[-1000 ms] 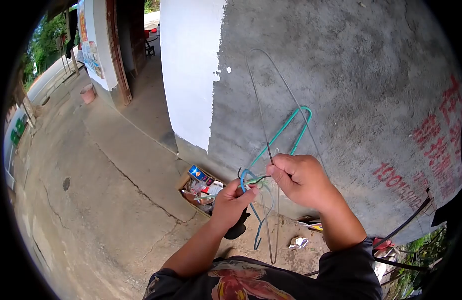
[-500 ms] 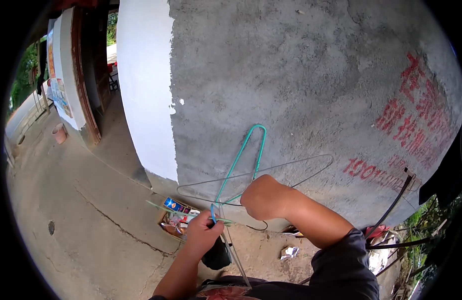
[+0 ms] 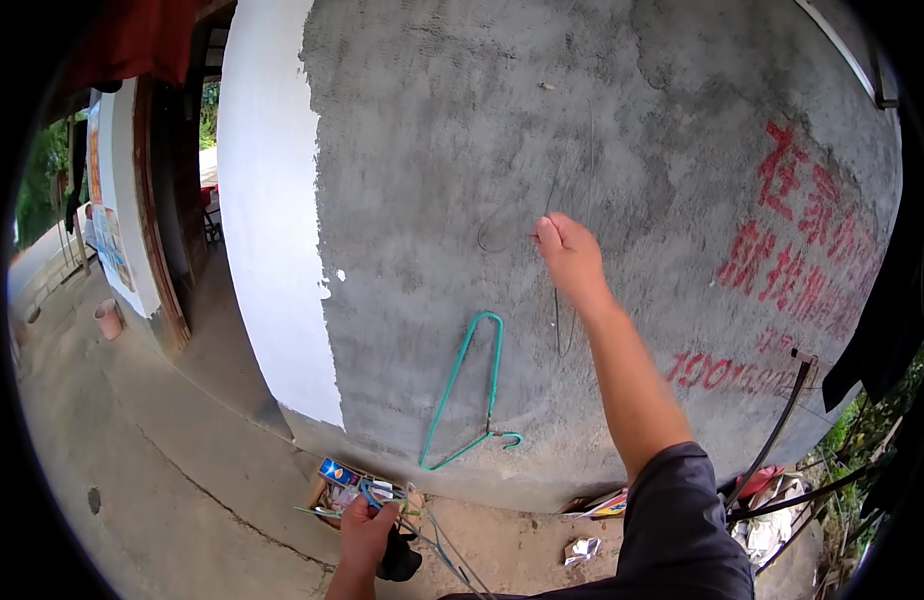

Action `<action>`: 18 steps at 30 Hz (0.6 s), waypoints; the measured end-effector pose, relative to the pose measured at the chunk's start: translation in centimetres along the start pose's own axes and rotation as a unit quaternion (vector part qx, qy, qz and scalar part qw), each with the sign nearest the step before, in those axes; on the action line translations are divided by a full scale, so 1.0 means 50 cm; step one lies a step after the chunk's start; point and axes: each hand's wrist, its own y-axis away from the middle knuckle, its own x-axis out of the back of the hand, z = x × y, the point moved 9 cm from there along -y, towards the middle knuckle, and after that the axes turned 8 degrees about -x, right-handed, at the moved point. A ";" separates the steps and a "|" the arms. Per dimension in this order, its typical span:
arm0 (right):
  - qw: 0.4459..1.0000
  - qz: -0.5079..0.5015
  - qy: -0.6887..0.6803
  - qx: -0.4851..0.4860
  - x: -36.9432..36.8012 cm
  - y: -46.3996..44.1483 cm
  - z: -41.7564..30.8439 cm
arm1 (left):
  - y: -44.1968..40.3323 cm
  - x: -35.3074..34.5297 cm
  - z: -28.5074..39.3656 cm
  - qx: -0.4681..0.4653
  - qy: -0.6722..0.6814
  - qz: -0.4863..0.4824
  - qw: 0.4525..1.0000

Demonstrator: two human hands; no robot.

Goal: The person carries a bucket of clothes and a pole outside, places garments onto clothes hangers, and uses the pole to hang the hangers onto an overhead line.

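Note:
My right hand [image 3: 572, 255] is raised in front of the grey wall, its fingers closed on a thin dark wire hanger [image 3: 556, 310], whose curved hook points left. Low down, my left hand [image 3: 367, 535] grips a bunch of hangers [image 3: 437, 545], blue, green and pale wire ones. Between the two hands, a green hanger [image 3: 464, 370] shows against the lower wall, with its hook to the right; neither hand touches it. What holds it there cannot be made out.
A box of packets [image 3: 327, 495] stands by the wall's foot beside my left hand. Crumpled foil [image 3: 582, 550] lies on the ground. At the right are a dark bar [image 3: 777, 430] and plants. A pink bucket [image 3: 108, 318] stands near the doorway at the left.
My right hand has moved the wire hanger away from the bunch and up in front of the wall. My left hand sits lower, still holding the others. The view has shifted up and right.

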 end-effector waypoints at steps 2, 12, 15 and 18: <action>0.990 0.036 0.133 0.031 -0.004 -0.102 -0.019 | -0.005 0.006 -0.024 -0.008 0.019 0.005 1.000; 0.965 -0.002 0.253 -0.073 -0.133 -0.227 0.110 | 0.003 0.077 -0.011 -0.042 0.120 0.066 0.990; 0.965 -0.049 0.235 -0.107 -0.140 -0.215 0.145 | 0.005 0.087 -0.014 -0.027 0.094 0.051 0.994; 0.990 0.028 0.131 -0.052 -0.204 -0.141 0.157 | 0.053 0.129 -0.052 -0.001 0.061 0.080 0.995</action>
